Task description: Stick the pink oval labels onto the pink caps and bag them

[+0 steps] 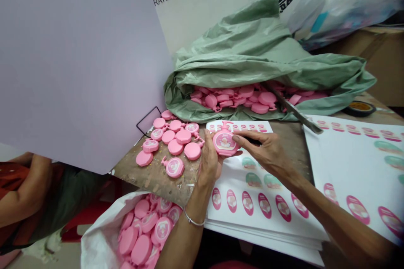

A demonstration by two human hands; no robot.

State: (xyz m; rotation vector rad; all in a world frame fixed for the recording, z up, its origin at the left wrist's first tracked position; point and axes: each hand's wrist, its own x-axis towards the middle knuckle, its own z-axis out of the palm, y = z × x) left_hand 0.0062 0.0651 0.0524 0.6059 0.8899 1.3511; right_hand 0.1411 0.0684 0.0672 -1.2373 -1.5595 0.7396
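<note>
My left hand point(211, 155) is wrapped round a pink toy pump bottle point(226, 151), held upright above the sticker sheets, its labelled face towards me. On the bottle's front sits a round picture sticker point(224, 139). The thumb of my right hand point(268, 149) presses at the sticker's right edge, fingers closed against the bottle's side. Something dark shows below those fingers; I cannot make out what it is. Beneath both hands lies a stack of white sticker sheets point(240, 214) printed with pink ovals and green shapes.
Several pink bottles point(175, 147), some labelled, lie on the brown table point(151, 180) to the left. A green sack point(227, 63) of pink bottles stands behind; a white sack point(97, 235) holds more below. On the right are another sticker sheet point(347, 155), a metal strip point(296, 113) and a tape roll point(360, 108).
</note>
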